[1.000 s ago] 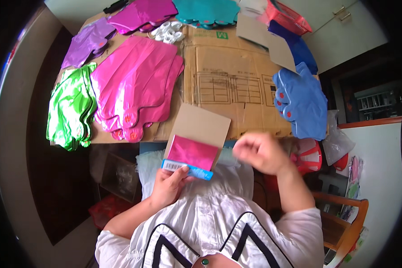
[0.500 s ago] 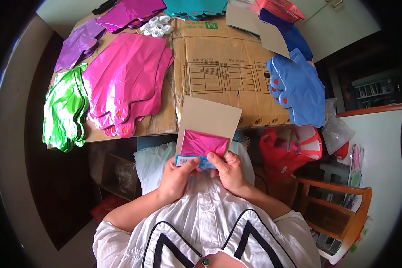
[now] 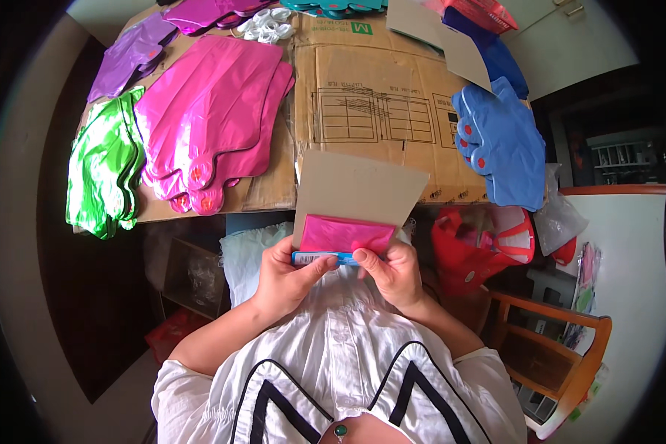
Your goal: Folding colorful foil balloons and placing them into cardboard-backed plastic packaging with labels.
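In front of my lap, my left hand (image 3: 285, 275) grips the left side of a folded grey-beige card (image 3: 359, 183), its thumb on the blue lower flap (image 3: 325, 258) with a barcode label. My right hand (image 3: 394, 275) holds the right side, thumb pressed on the same flap. A folded shiny pink foil piece (image 3: 346, 232) lies flat against the card, its lower edge at the flap. Fingers behind the card are partly hidden. Beyond the card, a stack of flat pink foil shapes (image 3: 211, 111) with rounded lobes rests on the cardboard-covered table.
Green foil shapes (image 3: 105, 166) overhang the table's left front corner; purple ones (image 3: 129, 55) lie behind. Bundled white ribbon (image 3: 265, 27) sits at the back. Blue shapes (image 3: 502, 144) and loose cards (image 3: 466, 63) are at right. A red bag (image 3: 466, 251) and wooden chair (image 3: 547, 348) stand below.
The card has tilted and its upper panel looks wider. Both hands have shifted slightly upward in view, and the blue flap appears narrower. The table has slid a little upward in the picture.
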The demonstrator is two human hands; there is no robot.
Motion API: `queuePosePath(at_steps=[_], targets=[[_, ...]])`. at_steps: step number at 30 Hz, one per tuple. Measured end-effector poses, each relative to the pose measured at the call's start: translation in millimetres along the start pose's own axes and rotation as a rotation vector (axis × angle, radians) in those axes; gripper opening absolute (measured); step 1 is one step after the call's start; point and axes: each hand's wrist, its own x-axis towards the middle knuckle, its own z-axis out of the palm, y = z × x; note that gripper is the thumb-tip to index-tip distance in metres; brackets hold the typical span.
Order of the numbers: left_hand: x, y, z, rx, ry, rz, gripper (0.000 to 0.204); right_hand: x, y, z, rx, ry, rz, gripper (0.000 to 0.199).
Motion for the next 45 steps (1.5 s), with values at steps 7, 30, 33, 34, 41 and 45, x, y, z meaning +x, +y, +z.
queuePosePath(at_steps=[7,30,33,34,41,45], targets=[[0,9,-15,0.689,0.034,0.602,0.023,14,-72,-19,-0.993,0.178,-0.931,0.046],[0,3,-29,0.109,0.060,0.019,0.023,327,-132,18,-1.102,-0.411,-0.905,0.014],[-1,3,-31,0.074,0.075,-0.023,0.023,353,-127,23,-1.279,-0.350,-1.068,0.014],[-1,2,-31,0.059,0.081,-0.042,0.023,355,-129,23,-1.312,-0.330,-0.990,0.011],[5,4,-30,-0.006,0.069,-0.072,0.024,370,-120,13,-1.258,-0.312,-0.894,0.008],[8,1,-29,-0.075,0.070,-0.058,0.025,319,-150,-19,-0.741,-0.293,-0.505,0.005]])
